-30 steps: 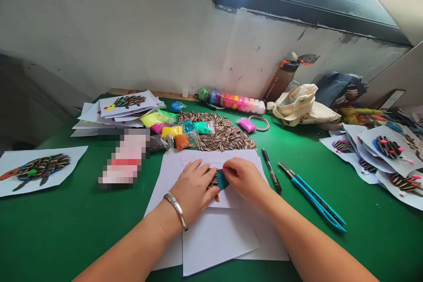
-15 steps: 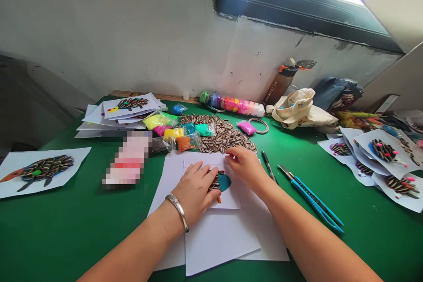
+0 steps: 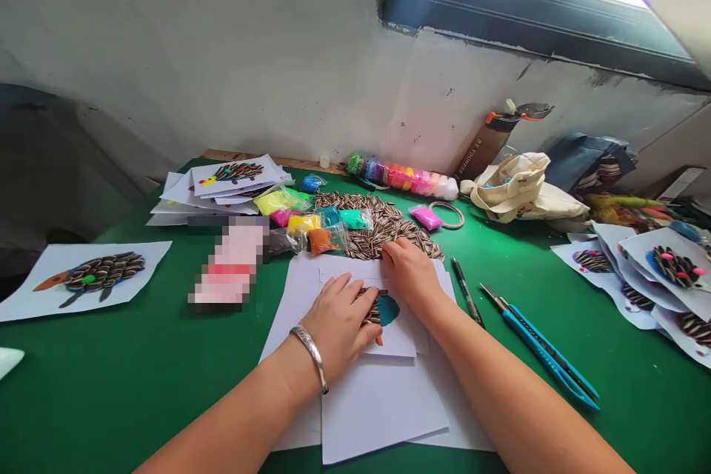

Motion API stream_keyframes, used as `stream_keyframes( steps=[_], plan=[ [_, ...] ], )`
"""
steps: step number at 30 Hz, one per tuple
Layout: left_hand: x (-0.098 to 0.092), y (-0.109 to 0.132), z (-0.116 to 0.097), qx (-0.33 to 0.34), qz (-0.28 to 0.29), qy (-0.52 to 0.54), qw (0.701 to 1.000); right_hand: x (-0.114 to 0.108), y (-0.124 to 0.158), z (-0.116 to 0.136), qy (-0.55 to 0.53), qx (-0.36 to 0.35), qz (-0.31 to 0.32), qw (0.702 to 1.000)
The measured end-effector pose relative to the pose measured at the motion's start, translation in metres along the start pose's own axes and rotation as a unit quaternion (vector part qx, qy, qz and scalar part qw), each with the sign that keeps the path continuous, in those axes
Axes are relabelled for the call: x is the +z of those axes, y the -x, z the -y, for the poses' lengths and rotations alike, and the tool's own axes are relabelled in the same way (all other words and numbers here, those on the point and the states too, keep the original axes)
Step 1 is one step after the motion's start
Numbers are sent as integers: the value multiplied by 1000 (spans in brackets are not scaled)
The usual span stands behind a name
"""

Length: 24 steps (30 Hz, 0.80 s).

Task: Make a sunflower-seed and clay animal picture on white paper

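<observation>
Against a grey wall [image 3: 222,52] stands a green bench [image 3: 138,392], which carries all the other things. On its middle lie several large white sheets [image 3: 383,411], overlapping one another. To the left of them, well apart, is a sheet with a bird made of seeds [image 3: 108,274]. Behind the white sheets spreads a heap of striped seeds [image 3: 383,226]. On top of the white sheets is a smaller sheet [image 3: 403,346], and it carries an unfinished-looking picture of seeds [image 3: 369,311], partly hidden by the left hand [image 3: 341,318]. At the back right sits a cream cloth bag [image 3: 511,189], and near the right forearm lies a blue cutter [image 3: 547,359].

The left hand rests flat on the picture; its fingers are straight and a little spread, and they grip nothing. The right hand [image 3: 412,278] is at the near edge of the heap, over the far part of the sheets. Its fingers are curled inward, and I cannot tell if they hold a seed. Beside this hand lies a black pen [image 3: 468,292]. Smaller are the picture's blue patch [image 3: 389,309] and, below it, an orange piece [image 3: 380,340].
</observation>
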<state>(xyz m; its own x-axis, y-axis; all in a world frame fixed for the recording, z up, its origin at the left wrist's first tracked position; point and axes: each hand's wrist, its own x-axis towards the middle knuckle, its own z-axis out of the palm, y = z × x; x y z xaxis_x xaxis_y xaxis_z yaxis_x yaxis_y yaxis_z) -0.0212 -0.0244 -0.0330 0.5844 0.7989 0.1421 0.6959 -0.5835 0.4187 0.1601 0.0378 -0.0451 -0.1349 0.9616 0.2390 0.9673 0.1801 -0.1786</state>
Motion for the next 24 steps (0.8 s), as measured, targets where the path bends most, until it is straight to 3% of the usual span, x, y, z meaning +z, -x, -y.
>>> stream_keyframes(
  steps=[3, 6, 11, 14, 24],
  plan=[
    [-4, 0, -1, 8, 7, 5, 1000, -8, 6, -3, -56, 4, -23, 998],
    [-11, -1, -3, 14, 13, 11, 1000, -21, 20, -8, -185, 8, -25, 982],
    [-17, -1, -4, 18, -1, 7, 1000, -32, 54, -11, -411, 62, 32, 909],
    [-15, -1, -2, 23, -13, 3, 1000, -32, 64, -9, -434, 58, 51, 897],
    [-18, -5, -2, 34, 4, -14, 999, -28, 64, -8, -399, 9, 84, 913]
  ],
)
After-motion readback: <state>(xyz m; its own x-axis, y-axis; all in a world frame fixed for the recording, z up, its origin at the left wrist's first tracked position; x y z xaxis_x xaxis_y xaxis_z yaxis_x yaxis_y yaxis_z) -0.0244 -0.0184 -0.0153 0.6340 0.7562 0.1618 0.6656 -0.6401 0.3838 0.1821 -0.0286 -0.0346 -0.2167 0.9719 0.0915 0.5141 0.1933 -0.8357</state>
